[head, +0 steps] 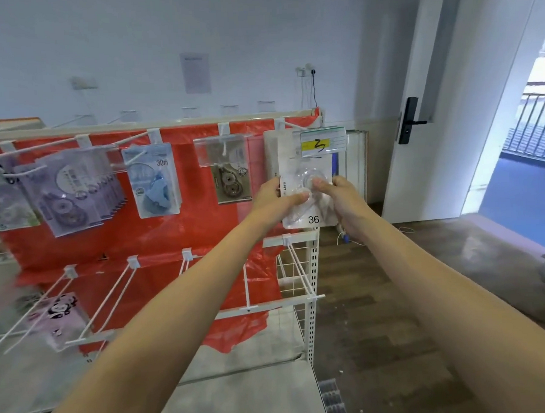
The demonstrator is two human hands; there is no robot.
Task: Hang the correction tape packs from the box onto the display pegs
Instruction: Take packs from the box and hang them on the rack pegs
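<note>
The pack [307, 198] – light, stiff card under a slippery clear blister – is pinched at its side edges by the left hand [275, 196] and right hand [343, 193], below the peg [295, 125].

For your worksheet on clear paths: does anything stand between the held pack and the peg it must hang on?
Both hands, left hand and right hand, hold the pack right at the rightmost upper peg. The peg's label holder sits at its front end, over the pack's top. Whether the pack is already threaded cannot be told.
</note>
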